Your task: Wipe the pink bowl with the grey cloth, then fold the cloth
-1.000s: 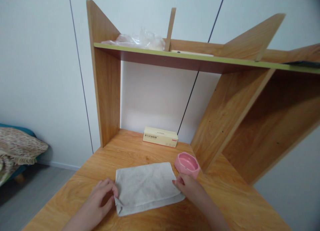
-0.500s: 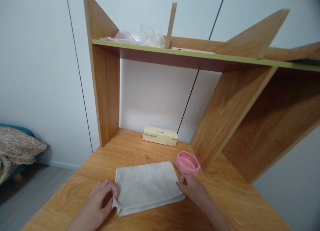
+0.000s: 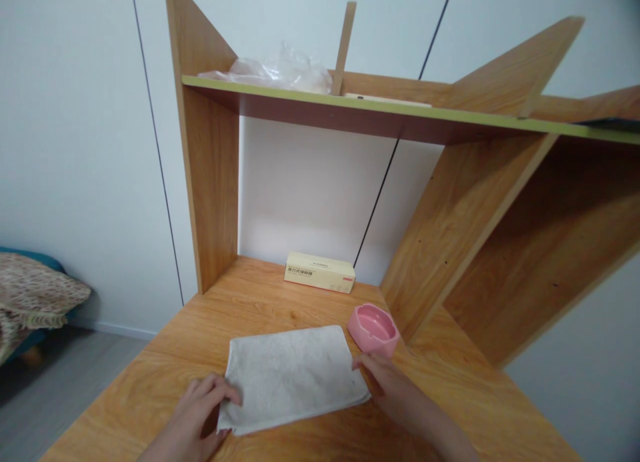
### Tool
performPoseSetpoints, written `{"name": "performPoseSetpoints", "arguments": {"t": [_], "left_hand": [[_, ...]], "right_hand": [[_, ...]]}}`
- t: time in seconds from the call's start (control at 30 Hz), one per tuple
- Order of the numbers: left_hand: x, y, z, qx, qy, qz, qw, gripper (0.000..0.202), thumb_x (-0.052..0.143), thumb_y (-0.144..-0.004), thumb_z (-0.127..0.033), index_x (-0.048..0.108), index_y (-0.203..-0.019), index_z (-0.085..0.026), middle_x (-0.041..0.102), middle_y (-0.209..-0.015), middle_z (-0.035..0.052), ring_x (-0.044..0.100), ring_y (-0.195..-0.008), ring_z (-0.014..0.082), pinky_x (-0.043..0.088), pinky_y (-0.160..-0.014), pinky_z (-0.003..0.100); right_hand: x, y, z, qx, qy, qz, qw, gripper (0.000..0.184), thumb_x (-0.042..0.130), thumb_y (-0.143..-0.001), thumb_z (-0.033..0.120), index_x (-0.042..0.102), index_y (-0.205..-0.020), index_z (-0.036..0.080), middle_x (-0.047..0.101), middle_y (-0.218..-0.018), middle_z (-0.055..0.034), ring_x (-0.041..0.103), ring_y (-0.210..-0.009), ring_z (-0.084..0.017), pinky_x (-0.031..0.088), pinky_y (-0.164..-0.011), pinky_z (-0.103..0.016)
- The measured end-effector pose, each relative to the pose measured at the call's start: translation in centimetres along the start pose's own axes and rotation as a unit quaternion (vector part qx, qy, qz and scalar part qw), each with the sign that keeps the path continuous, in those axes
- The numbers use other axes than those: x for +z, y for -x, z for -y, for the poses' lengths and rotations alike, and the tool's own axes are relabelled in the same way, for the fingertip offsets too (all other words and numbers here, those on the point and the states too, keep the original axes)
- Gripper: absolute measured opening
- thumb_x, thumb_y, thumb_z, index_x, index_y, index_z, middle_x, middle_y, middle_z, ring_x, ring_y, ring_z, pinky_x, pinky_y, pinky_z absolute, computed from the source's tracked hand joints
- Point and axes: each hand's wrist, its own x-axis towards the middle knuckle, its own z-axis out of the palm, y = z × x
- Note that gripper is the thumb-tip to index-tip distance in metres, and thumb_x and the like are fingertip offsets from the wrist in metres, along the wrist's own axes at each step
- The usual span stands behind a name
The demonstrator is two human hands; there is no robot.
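A folded grey-white cloth [image 3: 293, 377] lies flat on the wooden desk [image 3: 200, 335]. My left hand [image 3: 200, 412] pinches the cloth's near left corner with thumb and fingers closed on it. Resting against the cloth's right edge, my right hand [image 3: 387, 385] has its fingers bent and touching the fabric there. A pink bowl [image 3: 373, 327] stands just beyond my right hand, close to the cloth's far right corner.
A cream box [image 3: 319, 272] lies at the back of the desk against the wall. Wooden hutch panels rise left and right; the shelf above [image 3: 350, 105] carries a clear plastic bag [image 3: 280, 72]. A bed with a patterned blanket [image 3: 30, 295] is at far left.
The cloth's near left corner has been drawn out toward me and to the left, so the cloth now lies flatter. My right hand stays at the right edge.
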Motion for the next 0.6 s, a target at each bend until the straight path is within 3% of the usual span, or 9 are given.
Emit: {"name": "performPoseSetpoints", "arguments": {"t": [0.1, 0.3, 0.43, 0.53, 0.6], "left_hand": [[0.4, -0.5, 0.2, 0.009, 0.010, -0.029, 0.999, 0.015, 0.051, -0.068, -0.018, 0.062, -0.077, -0.024, 0.059, -0.084, 0.0026, 0.050, -0.082, 0.0211, 0.038, -0.076, 0.030], [-0.5, -0.1, -0.3, 0.019, 0.072, -0.063, 0.995, 0.015, 0.049, -0.075, -0.033, 0.060, -0.073, -0.024, 0.060, -0.086, 0.0032, 0.050, -0.084, 0.0223, 0.039, -0.078, 0.031], [-0.9, -0.8, 0.3, 0.001, 0.119, -0.056, 0.991, 0.023, 0.042, -0.077, -0.039, 0.056, -0.074, -0.020, 0.061, -0.075, 0.0030, 0.054, -0.076, 0.0215, 0.042, -0.072, 0.030], [-0.9, -2.2, 0.6, -0.046, 0.102, -0.074, 0.991, 0.025, 0.037, -0.078, -0.037, 0.053, -0.078, -0.018, 0.061, -0.070, 0.0031, 0.057, -0.070, 0.0209, 0.042, -0.066, 0.028], [-1.0, -3.2, 0.1, -0.091, 0.038, -0.089, 0.991, 0.023, 0.037, -0.077, -0.035, 0.053, -0.080, -0.018, 0.061, -0.069, 0.0026, 0.058, -0.068, 0.0208, 0.041, -0.063, 0.028]], "right_hand": [[-0.2, -0.6, 0.5, -0.018, -0.010, 0.053, 0.998, 0.033, 0.044, -0.057, 0.003, 0.058, -0.080, 0.023, 0.057, -0.087, -0.0009, 0.051, -0.083, -0.016, 0.038, -0.073, -0.026], [-1.2, -1.5, 1.1, -0.062, -0.081, 0.030, 0.994, 0.008, 0.047, -0.073, 0.019, 0.054, -0.071, 0.020, 0.056, -0.083, -0.0017, 0.051, -0.083, -0.017, 0.039, -0.073, -0.026], [-1.4, -2.6, 1.5, 0.012, -0.053, 0.027, 0.998, 0.010, 0.045, -0.076, 0.024, 0.051, -0.070, 0.019, 0.053, -0.061, 0.0029, 0.051, -0.061, -0.013, 0.037, -0.053, -0.021], [-0.5, -4.1, 2.2, 0.072, 0.049, -0.006, 0.996, 0.011, 0.045, -0.077, 0.023, 0.051, -0.071, 0.018, 0.057, -0.063, 0.0011, 0.053, -0.061, -0.013, 0.036, -0.053, -0.021], [0.3, -5.1, 2.8, 0.104, 0.107, -0.022, 0.989, 0.011, 0.045, -0.077, 0.022, 0.053, -0.072, 0.017, 0.060, -0.069, -0.0037, 0.056, -0.065, -0.016, 0.036, -0.055, -0.023]]}}
